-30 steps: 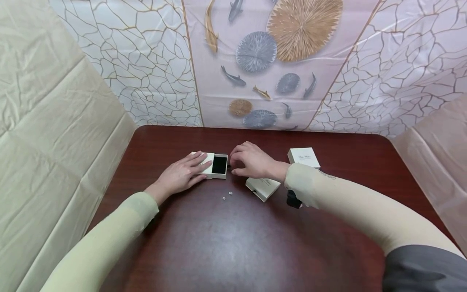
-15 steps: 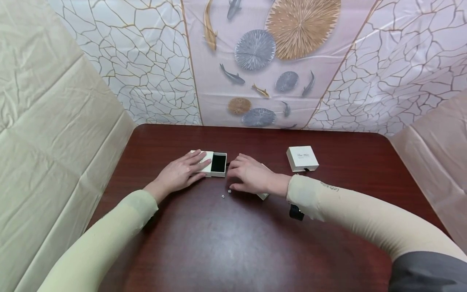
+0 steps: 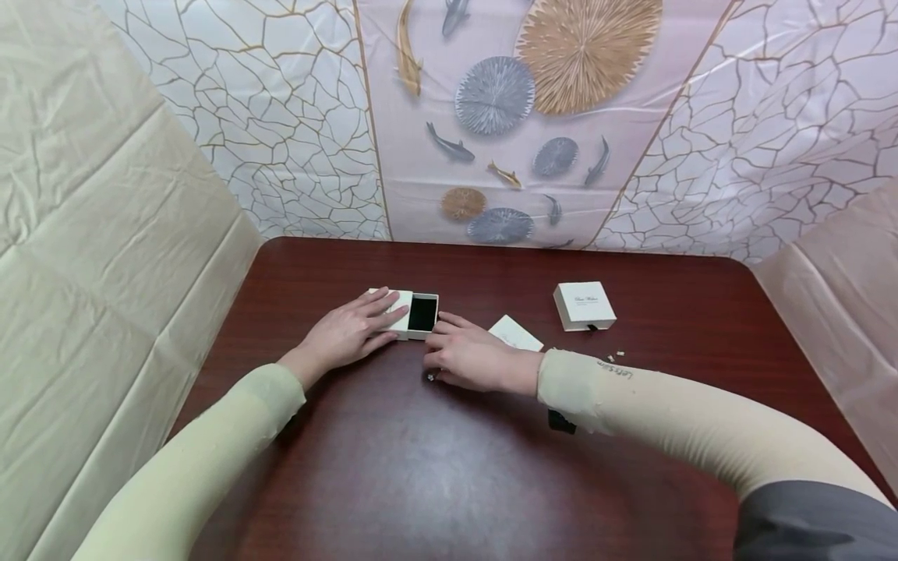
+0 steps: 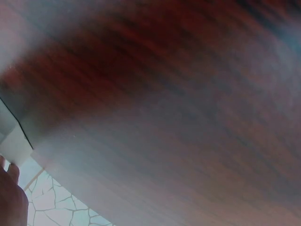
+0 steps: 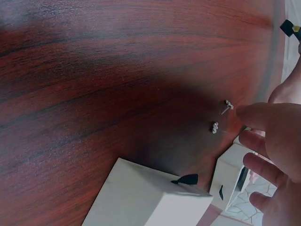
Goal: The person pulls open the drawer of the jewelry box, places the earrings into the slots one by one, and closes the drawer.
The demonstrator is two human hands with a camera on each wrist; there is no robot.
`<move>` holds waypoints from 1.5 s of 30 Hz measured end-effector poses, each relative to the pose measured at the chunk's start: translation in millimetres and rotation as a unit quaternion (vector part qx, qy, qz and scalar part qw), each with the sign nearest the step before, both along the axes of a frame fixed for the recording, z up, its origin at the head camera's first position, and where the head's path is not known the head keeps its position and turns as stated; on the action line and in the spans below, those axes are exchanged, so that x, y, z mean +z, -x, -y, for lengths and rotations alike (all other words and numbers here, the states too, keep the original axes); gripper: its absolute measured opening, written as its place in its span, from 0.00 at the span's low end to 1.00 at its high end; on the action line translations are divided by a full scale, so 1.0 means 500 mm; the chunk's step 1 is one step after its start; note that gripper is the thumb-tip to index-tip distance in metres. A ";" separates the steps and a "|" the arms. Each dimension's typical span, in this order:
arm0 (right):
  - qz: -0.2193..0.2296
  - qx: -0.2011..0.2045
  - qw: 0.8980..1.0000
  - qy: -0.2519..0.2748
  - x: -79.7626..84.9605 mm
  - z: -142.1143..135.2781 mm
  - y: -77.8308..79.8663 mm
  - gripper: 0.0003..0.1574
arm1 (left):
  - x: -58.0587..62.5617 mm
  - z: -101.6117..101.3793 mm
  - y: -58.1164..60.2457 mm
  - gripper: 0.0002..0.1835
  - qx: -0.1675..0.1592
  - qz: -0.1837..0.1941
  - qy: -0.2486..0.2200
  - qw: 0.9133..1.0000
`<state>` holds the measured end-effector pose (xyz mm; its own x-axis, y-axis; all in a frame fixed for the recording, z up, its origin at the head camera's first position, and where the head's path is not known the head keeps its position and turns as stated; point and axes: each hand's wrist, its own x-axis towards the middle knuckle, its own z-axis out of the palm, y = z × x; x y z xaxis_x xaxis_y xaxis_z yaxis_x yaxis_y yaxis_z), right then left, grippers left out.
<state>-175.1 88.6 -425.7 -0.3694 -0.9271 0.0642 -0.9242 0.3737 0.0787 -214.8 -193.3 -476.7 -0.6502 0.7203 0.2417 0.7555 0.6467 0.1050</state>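
Note:
In the head view my left hand (image 3: pixel 344 331) rests with spread, fairly straight fingers on a small white slide-out gift box. Its drawer (image 3: pixel 423 313), lined in black, sticks out to the right. My right hand (image 3: pixel 470 357) is just right of that box, low over the table, fingers loosely bent. Two small silvery stud earrings lie on the wood in the right wrist view: one earring (image 5: pixel 228 104) right by a fingertip, the other earring (image 5: pixel 215 127) slightly apart. From the head, one stud (image 3: pixel 431 377) peeks out at my fingertips; the other is hidden under the hand.
A second white box (image 3: pixel 517 333) lies behind my right wrist, partly covered by it. Farther right stands a third white box (image 3: pixel 586 305) with a black pull tab. Tiny pale pieces (image 3: pixel 611 358) lie near the right sleeve. Patterned cloth (image 3: pixel 316 156) walls the table's back.
My right hand has come from beside the drawer toward me and down to the stud earrings, now covering one. The left hand stays on the box.

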 end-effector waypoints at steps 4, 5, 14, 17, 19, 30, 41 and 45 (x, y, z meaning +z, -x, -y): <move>-0.035 0.019 0.999 -0.016 -0.006 0.008 -0.002 0.08 | 0.000 0.001 0.000 0.30 -0.004 -0.003 -0.009 1.000; -0.043 0.022 0.999 -0.022 -0.008 0.009 -0.002 0.08 | -0.001 0.001 0.001 0.30 -0.005 -0.005 -0.011 1.000; -0.083 0.038 0.995 -0.049 -0.025 0.017 -0.002 0.06 | -0.001 0.003 0.002 0.29 -0.010 -0.003 -0.015 1.000; -0.090 0.044 0.994 -0.053 -0.026 0.018 -0.002 0.05 | -0.001 0.003 0.003 0.29 -0.011 0.000 -0.015 1.000; -0.095 0.049 0.993 -0.054 -0.027 0.018 -0.002 0.05 | 0.001 0.003 0.003 0.29 -0.011 0.002 -0.014 1.000; -0.109 0.060 0.991 -0.052 -0.033 0.024 0.003 0.04 | 0.003 0.005 0.006 0.29 -0.015 -0.004 -0.008 1.000; -0.102 0.063 0.992 -0.047 -0.038 0.028 0.004 0.03 | 0.001 0.009 0.009 0.30 -0.020 -0.015 -0.008 1.000; -0.105 0.067 0.991 -0.042 -0.039 0.028 0.005 0.03 | 0.000 0.012 0.010 0.29 -0.023 -0.018 -0.011 1.000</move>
